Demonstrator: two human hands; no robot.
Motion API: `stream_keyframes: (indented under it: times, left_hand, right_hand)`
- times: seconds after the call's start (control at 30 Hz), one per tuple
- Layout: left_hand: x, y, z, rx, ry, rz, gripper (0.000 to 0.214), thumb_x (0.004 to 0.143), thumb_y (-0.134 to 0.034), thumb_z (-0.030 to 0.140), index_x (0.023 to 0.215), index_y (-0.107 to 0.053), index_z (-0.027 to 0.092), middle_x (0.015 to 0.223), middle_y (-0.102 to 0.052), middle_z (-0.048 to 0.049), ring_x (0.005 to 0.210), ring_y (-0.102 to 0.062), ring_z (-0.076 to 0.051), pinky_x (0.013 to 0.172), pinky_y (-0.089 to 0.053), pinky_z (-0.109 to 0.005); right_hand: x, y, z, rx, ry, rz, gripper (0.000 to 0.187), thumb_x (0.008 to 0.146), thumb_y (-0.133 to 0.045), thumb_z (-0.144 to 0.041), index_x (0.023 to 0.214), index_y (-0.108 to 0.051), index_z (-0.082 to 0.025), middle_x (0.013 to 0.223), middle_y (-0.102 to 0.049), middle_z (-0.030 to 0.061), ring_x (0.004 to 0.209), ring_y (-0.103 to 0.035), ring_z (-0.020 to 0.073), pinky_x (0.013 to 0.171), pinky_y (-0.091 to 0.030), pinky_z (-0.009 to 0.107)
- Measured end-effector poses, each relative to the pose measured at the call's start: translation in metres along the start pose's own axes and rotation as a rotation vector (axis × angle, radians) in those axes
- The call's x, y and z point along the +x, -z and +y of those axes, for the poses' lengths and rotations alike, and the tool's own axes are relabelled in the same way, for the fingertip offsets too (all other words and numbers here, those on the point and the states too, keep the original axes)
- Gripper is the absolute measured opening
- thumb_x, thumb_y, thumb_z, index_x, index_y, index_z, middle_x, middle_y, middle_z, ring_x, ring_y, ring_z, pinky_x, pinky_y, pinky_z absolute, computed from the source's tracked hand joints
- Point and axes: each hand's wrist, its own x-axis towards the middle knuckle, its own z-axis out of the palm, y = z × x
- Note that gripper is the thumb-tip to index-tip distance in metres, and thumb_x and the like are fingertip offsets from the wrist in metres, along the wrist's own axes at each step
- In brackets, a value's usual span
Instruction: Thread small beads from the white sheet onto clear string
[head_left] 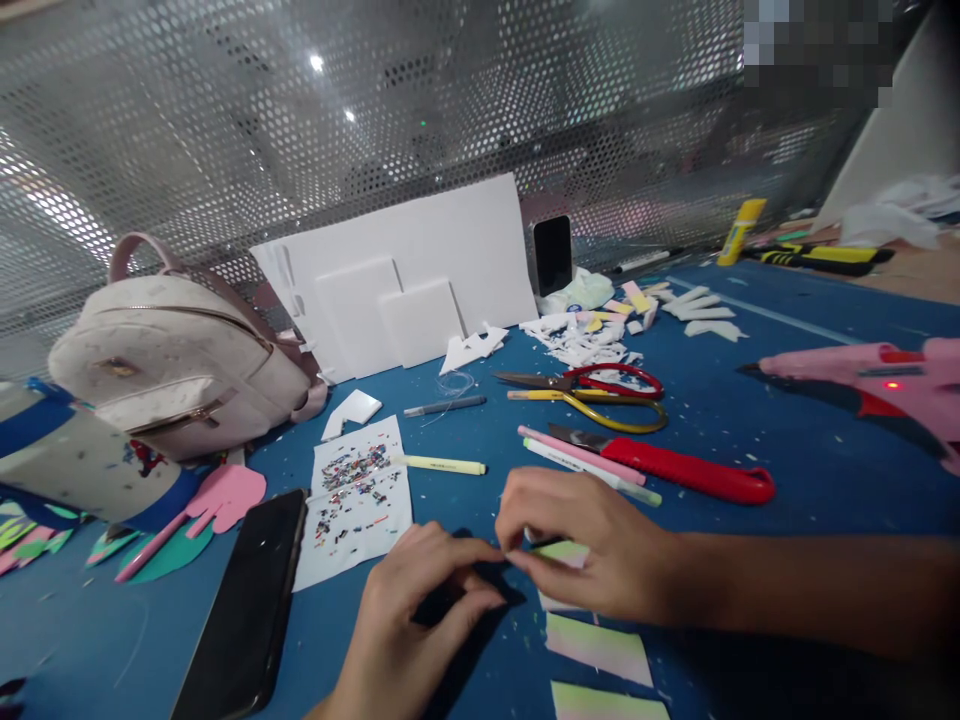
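Note:
My left hand [409, 615] and my right hand [581, 545] meet low in the middle of the blue table [787, 440]. Both pinch at something small and dark [442, 605] between the fingertips; I cannot make out what it is. Under the right hand lie pastel green-and-pink paper strips [596, 645]. A white sheet sprinkled with tiny coloured bits [358, 500] lies just left of the hands. A black phone [244, 610] lies face up further left.
Beyond the hands lie pens, a red-handled knife [675, 468], scissors [600, 395] and white scraps. A pink glue gun [877, 385] with a lit red lamp is at right. White foam boards [405, 275] lean on perforated metal. A pale backpack [176, 355] sits left.

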Motion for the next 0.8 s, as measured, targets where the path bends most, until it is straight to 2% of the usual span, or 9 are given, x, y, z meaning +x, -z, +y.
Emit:
stream_keyframes:
  times: [0.13,0.3,0.43,0.5,0.6,0.67,0.8]
  left_hand:
    - [-0.0003,0.0040,0.0003,0.118,-0.145,-0.082,0.013,0.100,-0.063,0.026,0.100,-0.076,0.026,0.076,-0.072,-0.0034,0.072,-0.066,-0.021,0.066,-0.047,-0.032]
    - [-0.0002,0.0026,0.0027,0.169,-0.481,-0.061,0.028,0.108,-0.049,0.026,0.099,-0.075,0.019,0.066,-0.068,-0.0033,0.062,-0.060,-0.017,0.059,-0.040,-0.032]
    - [-0.0049,0.0021,0.0019,0.157,-0.559,-0.154,0.023,0.107,-0.049,0.016,0.109,-0.072,0.017,0.072,-0.073,-0.0035,0.066,-0.063,-0.017,0.063,-0.041,-0.033]
    - [-0.0072,0.0034,0.0006,0.169,-0.547,-0.183,0.021,0.106,-0.051,0.014,0.112,-0.071,0.018,0.074,-0.074,-0.0035,0.069,-0.064,-0.018,0.064,-0.042,-0.034]
    - [-0.0076,0.0069,-0.0014,0.181,-0.480,-0.147,0.018,0.105,-0.053,0.017,0.111,-0.070,0.020,0.074,-0.072,-0.0044,0.068,-0.061,-0.019,0.063,-0.042,-0.035]
    - [-0.0062,0.0091,-0.0023,0.182,-0.370,-0.112,0.015,0.102,-0.058,0.017,0.109,-0.071,0.021,0.076,-0.071,-0.0042,0.070,-0.062,-0.020,0.065,-0.043,-0.034]
    - [-0.0037,0.0090,-0.0038,0.126,-0.108,-0.013,0.019,0.095,-0.066,0.011,0.105,-0.069,0.027,0.082,-0.073,0.0017,0.074,-0.066,-0.017,0.072,-0.046,-0.032]
  right_hand:
    - [0.0006,0.0033,0.0023,0.060,-0.192,0.076,0.012,0.091,-0.056,-0.007,0.094,-0.057,-0.019,0.091,-0.058,0.0001,0.074,-0.050,0.0112,0.066,-0.039,0.022]
    - [0.0009,0.0018,0.0073,0.082,-0.238,0.092,0.013,0.092,-0.056,-0.007,0.095,-0.056,-0.020,0.093,-0.057,-0.0003,0.077,-0.050,0.0118,0.064,-0.038,0.021]
    - [0.0004,0.0010,0.0093,0.101,-0.265,0.086,0.013,0.093,-0.055,-0.008,0.095,-0.055,-0.020,0.092,-0.056,-0.0003,0.077,-0.050,0.0120,0.062,-0.039,0.020]
    - [0.0001,0.0015,0.0088,0.112,-0.273,0.080,0.013,0.093,-0.054,-0.008,0.095,-0.055,-0.020,0.092,-0.056,-0.0001,0.075,-0.049,0.0120,0.060,-0.038,0.020]
    - [-0.0003,0.0037,0.0059,0.139,-0.304,0.057,0.010,0.095,-0.054,-0.011,0.096,-0.056,-0.020,0.093,-0.055,0.0001,0.070,-0.046,0.0115,0.058,-0.038,0.021]
    - [-0.0003,0.0055,0.0036,0.157,-0.286,0.037,0.010,0.097,-0.053,-0.012,0.100,-0.058,-0.020,0.095,-0.056,0.0005,0.070,-0.046,0.0112,0.060,-0.039,0.021]
    - [-0.0001,0.0063,0.0029,0.178,-0.098,-0.052,0.009,0.098,-0.059,-0.015,0.105,-0.064,-0.018,0.099,-0.063,0.0024,0.081,-0.054,0.0124,0.070,-0.041,0.022]
